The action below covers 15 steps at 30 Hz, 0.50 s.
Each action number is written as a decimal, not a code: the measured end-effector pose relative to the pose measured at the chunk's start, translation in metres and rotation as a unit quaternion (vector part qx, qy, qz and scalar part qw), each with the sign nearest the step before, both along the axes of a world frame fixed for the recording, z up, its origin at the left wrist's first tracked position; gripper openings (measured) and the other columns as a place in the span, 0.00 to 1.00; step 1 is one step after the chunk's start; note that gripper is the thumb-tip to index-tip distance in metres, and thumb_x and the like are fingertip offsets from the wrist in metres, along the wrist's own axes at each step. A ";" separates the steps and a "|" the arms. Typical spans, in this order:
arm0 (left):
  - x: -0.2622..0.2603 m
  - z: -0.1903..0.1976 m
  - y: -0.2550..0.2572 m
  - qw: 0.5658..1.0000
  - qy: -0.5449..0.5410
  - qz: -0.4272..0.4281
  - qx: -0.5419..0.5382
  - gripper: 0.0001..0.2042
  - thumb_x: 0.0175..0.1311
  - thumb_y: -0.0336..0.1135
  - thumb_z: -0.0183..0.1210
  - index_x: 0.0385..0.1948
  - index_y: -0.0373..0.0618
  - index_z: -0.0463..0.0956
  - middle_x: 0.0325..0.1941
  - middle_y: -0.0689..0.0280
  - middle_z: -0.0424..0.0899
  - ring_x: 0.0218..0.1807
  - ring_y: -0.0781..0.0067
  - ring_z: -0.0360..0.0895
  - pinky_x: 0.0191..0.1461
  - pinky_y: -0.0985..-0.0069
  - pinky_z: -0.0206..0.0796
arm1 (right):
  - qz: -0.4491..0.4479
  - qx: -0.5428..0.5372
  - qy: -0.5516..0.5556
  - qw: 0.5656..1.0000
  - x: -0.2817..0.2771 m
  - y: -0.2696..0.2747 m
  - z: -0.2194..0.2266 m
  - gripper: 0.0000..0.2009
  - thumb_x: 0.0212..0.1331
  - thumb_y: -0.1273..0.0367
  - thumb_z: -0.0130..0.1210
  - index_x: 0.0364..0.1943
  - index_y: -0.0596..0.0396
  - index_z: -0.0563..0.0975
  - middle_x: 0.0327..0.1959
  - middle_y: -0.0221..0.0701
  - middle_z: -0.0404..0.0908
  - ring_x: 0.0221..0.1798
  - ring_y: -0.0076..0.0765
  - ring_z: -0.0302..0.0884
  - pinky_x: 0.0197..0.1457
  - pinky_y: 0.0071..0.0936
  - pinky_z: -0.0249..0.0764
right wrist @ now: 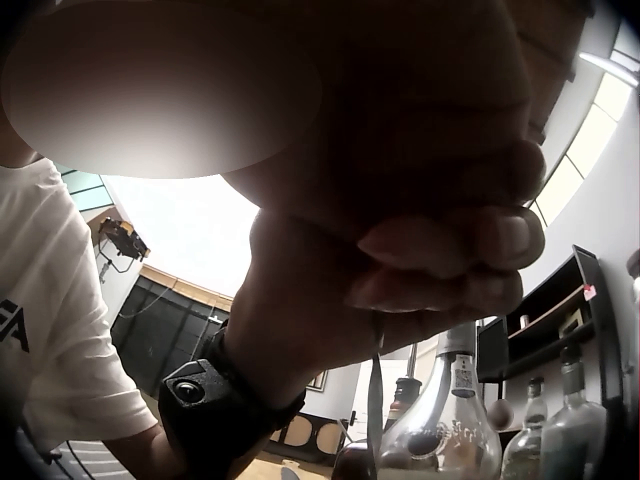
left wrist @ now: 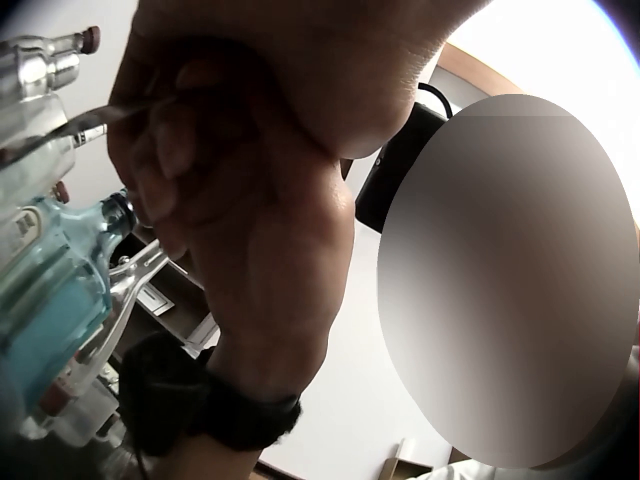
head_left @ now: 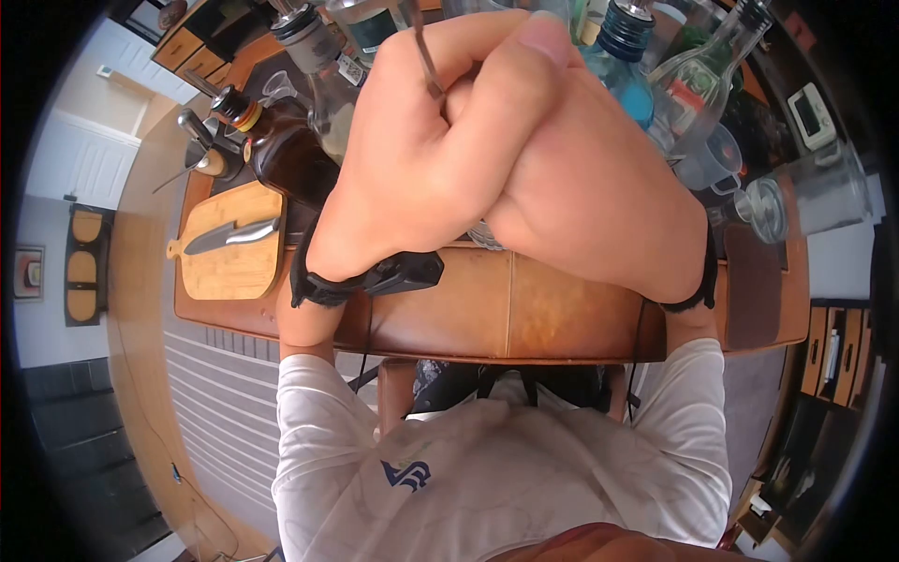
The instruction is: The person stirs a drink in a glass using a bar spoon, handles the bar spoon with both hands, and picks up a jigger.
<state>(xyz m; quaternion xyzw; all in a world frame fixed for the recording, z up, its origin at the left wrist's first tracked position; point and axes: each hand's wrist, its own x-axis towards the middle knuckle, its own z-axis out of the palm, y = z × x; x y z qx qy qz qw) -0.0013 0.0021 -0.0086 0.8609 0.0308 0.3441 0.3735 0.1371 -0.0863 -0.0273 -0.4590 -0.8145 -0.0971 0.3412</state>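
Observation:
In the head view my two hands press together in front of the bottles. My left hand lies on the left, its thumb crossing toward my right hand. A thin metal utensil stands up from the fold between the left thumb and forefinger. From the left wrist view, the utensil runs up to the curled fingers of my right hand. Below the joined hands its narrow flat shaft shows in the right wrist view; the gripped part is hidden. A blue bottle stands close behind.
A wooden board with a knife lies left. Brown and clear bottles crowd the table's far side. At right are a plastic jug, a tipped glass jar and a timer. The leather-topped table edge is near me.

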 end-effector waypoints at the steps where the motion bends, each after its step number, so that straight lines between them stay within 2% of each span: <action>1: -0.002 0.002 0.004 0.999 0.001 -0.044 -0.004 0.17 0.73 0.38 0.50 0.54 0.33 0.75 0.43 0.51 0.85 0.41 0.63 0.83 0.51 0.71 0.75 | 0.002 -0.012 0.031 0.999 0.000 0.000 -0.001 0.08 0.49 0.78 0.59 0.35 0.58 0.76 0.33 0.39 0.80 0.39 0.57 0.74 0.43 0.46 0.70; 2: -0.002 0.004 0.007 0.996 0.001 -0.088 -0.008 0.17 0.71 0.35 0.55 0.55 0.33 0.75 0.44 0.51 0.85 0.42 0.60 0.84 0.54 0.69 0.76 | 0.001 -0.013 0.032 0.999 0.002 0.001 -0.002 0.08 0.49 0.78 0.59 0.35 0.58 0.76 0.33 0.39 0.80 0.39 0.57 0.74 0.43 0.46 0.70; 4: -0.001 0.005 0.014 0.985 0.001 -0.173 -0.016 0.20 0.65 0.31 0.64 0.56 0.32 0.75 0.47 0.50 0.86 0.43 0.55 0.85 0.58 0.65 0.78 | 0.081 0.071 0.055 0.993 0.008 0.005 -0.004 0.10 0.48 0.78 0.60 0.36 0.58 0.77 0.35 0.38 0.82 0.39 0.56 0.75 0.43 0.46 0.71; 5: 0.001 0.003 0.018 0.985 0.001 -0.173 -0.017 0.20 0.65 0.31 0.64 0.56 0.32 0.75 0.47 0.50 0.86 0.43 0.55 0.85 0.58 0.65 0.78 | 0.080 0.070 0.056 0.993 0.007 0.005 -0.005 0.10 0.48 0.78 0.60 0.36 0.58 0.77 0.35 0.38 0.82 0.39 0.56 0.75 0.43 0.46 0.71; 7: 0.006 -0.011 0.031 0.985 -0.010 -0.167 0.043 0.14 0.64 0.25 0.62 0.51 0.33 0.78 0.44 0.51 0.86 0.41 0.59 0.86 0.52 0.68 0.80 | 0.067 0.136 0.049 0.987 0.003 0.005 -0.009 0.12 0.47 0.77 0.60 0.38 0.58 0.79 0.36 0.38 0.83 0.39 0.55 0.77 0.43 0.46 0.73; 8: 0.019 -0.028 0.033 0.985 -0.010 -0.167 0.042 0.14 0.64 0.25 0.62 0.51 0.33 0.78 0.44 0.51 0.86 0.41 0.59 0.86 0.52 0.68 0.80 | 0.067 0.135 0.050 0.987 0.001 0.004 -0.005 0.12 0.47 0.77 0.60 0.38 0.58 0.79 0.36 0.38 0.83 0.39 0.55 0.77 0.43 0.46 0.73; 9: 0.041 -0.053 0.031 0.946 -0.238 -0.007 0.219 0.13 0.62 0.19 0.61 0.49 0.32 0.77 0.42 0.52 0.85 0.39 0.62 0.86 0.47 0.71 0.81 | 0.035 0.078 0.022 0.996 0.000 0.002 0.001 0.12 0.47 0.77 0.60 0.39 0.58 0.79 0.37 0.38 0.83 0.39 0.54 0.78 0.44 0.46 0.73; 10: 0.053 -0.055 0.022 0.803 -0.440 0.154 0.371 0.14 0.59 0.12 0.60 0.47 0.31 0.77 0.40 0.53 0.85 0.37 0.64 0.86 0.42 0.74 0.82 | 0.002 0.019 -0.007 1.000 0.000 0.001 0.004 0.12 0.47 0.77 0.61 0.39 0.58 0.79 0.37 0.38 0.83 0.39 0.54 0.78 0.44 0.46 0.74; 14: 0.040 -0.038 0.017 0.815 -0.389 0.127 0.410 0.17 0.53 0.06 0.59 0.45 0.28 0.75 0.39 0.52 0.84 0.35 0.66 0.86 0.37 0.78 0.82 | 0.000 0.037 -0.005 0.999 -0.001 0.003 0.002 0.13 0.46 0.77 0.60 0.40 0.58 0.79 0.37 0.38 0.83 0.40 0.55 0.78 0.44 0.46 0.74; 15: 0.043 -0.036 0.022 0.800 -0.399 0.119 0.432 0.17 0.52 0.07 0.60 0.45 0.27 0.74 0.39 0.51 0.84 0.35 0.66 0.86 0.37 0.77 0.82 | 0.009 0.050 0.004 0.999 -0.001 0.003 0.001 0.13 0.47 0.77 0.61 0.40 0.58 0.80 0.37 0.38 0.83 0.40 0.54 0.78 0.44 0.46 0.74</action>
